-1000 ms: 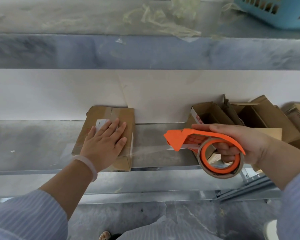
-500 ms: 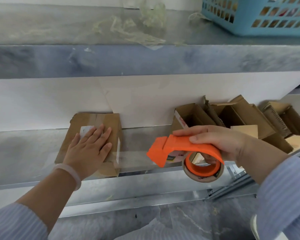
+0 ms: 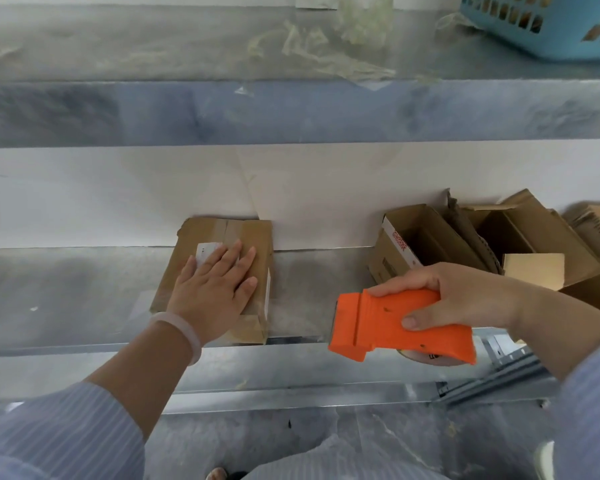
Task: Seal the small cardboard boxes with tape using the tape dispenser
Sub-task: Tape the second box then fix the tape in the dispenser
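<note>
One closed cardboard box [image 3: 257, 235] is counted at 8 o'clock, at least two open boxes [image 3: 392, 268] at 3 o'clock, one tape dispenser [image 3: 371, 323] at 4 o'clock, one blue basket [image 3: 551, 36] at 2 o'clock.

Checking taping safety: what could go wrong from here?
The orange tape dispenser, gripped by the right hand, points its front end toward the left hand flat on the brown cardboard box; its cutter might nick fingers. That box sits at the front edge of the grey metal shelf and might slide off.
</note>
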`<state>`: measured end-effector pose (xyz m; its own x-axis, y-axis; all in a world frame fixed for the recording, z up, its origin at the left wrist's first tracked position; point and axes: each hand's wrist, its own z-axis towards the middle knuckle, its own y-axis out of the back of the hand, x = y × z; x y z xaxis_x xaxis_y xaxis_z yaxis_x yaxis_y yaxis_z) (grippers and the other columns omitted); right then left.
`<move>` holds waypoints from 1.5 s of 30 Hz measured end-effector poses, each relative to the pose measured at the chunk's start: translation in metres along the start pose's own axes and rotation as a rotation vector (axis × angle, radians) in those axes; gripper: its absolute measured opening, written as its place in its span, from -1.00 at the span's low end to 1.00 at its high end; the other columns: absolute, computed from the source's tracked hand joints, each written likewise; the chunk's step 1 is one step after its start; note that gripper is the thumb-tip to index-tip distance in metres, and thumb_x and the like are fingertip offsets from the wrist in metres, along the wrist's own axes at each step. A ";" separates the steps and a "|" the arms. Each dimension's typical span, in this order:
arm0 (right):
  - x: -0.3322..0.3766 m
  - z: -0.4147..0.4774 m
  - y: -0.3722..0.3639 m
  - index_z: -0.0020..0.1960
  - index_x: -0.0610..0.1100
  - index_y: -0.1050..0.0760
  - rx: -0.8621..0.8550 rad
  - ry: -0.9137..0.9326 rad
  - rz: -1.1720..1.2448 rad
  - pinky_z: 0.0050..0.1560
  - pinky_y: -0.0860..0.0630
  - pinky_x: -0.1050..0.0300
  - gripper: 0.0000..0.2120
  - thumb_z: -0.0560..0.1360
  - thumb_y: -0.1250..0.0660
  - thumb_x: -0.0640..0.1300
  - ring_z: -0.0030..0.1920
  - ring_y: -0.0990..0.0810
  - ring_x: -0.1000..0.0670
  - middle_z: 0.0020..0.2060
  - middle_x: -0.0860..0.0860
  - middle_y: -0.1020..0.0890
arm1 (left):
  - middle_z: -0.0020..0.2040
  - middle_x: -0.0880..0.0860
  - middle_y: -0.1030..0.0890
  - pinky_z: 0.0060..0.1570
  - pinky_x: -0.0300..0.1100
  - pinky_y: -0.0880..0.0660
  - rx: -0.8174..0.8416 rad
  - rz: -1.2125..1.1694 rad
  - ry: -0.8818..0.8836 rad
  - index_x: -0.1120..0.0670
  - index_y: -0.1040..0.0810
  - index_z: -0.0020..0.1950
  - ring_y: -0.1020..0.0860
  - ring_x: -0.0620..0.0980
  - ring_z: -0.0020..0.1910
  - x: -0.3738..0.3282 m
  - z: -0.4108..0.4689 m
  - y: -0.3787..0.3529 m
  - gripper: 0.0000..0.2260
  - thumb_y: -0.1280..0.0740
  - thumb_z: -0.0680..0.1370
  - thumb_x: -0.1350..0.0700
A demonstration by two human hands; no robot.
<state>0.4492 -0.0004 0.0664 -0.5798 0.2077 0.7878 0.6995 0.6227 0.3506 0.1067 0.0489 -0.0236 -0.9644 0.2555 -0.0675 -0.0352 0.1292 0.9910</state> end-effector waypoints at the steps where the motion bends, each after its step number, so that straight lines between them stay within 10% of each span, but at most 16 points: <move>1: 0.000 0.000 0.000 0.19 0.24 -0.59 0.003 -0.003 0.005 -0.06 -0.61 0.18 -0.56 0.38 -0.52 -0.11 0.05 -0.64 0.13 0.08 0.21 -0.63 | 0.59 -0.17 0.21 0.54 0.06 0.17 0.003 -0.003 0.001 -0.20 0.24 0.57 0.20 -0.11 0.57 0.000 0.000 0.000 -0.33 0.44 0.44 -0.29; 22: 0.041 0.077 -0.083 0.46 0.23 -0.29 -0.133 -0.066 -0.708 0.22 -0.46 0.06 -0.44 0.50 -0.35 0.17 0.31 -0.45 -0.01 0.38 0.10 -0.42 | 0.59 -0.17 0.20 0.54 0.07 0.16 -0.027 -0.005 0.006 -0.22 0.22 0.57 0.20 -0.13 0.57 -0.001 0.000 -0.003 -0.28 0.48 0.39 -0.27; 29: 0.061 0.110 -0.115 0.09 0.14 -0.56 -0.188 0.012 -0.825 -0.10 -0.51 0.06 -0.73 0.46 -0.21 0.13 -0.02 -0.60 -0.08 -0.07 0.06 -0.63 | 0.60 -0.18 0.16 0.54 0.08 0.14 -0.045 -0.031 0.010 -0.24 0.18 0.57 0.16 -0.12 0.58 -0.001 0.000 -0.005 -0.29 0.46 0.40 -0.27; 45: 0.056 0.130 -0.105 0.10 0.16 -0.54 -0.206 -0.047 -0.806 -0.12 -0.46 0.07 -0.69 0.38 -0.28 0.12 0.02 -0.60 -0.07 -0.05 0.07 -0.62 | 0.59 -0.18 0.21 0.54 0.09 0.18 -0.007 -0.030 0.010 -0.23 0.23 0.56 0.22 -0.12 0.57 -0.001 0.000 -0.002 -0.27 0.50 0.37 -0.26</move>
<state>0.2892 0.0439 0.0078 -0.9494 -0.2085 0.2350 0.1221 0.4442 0.8876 0.1082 0.0482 -0.0256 -0.9655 0.2422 -0.0958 -0.0657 0.1294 0.9894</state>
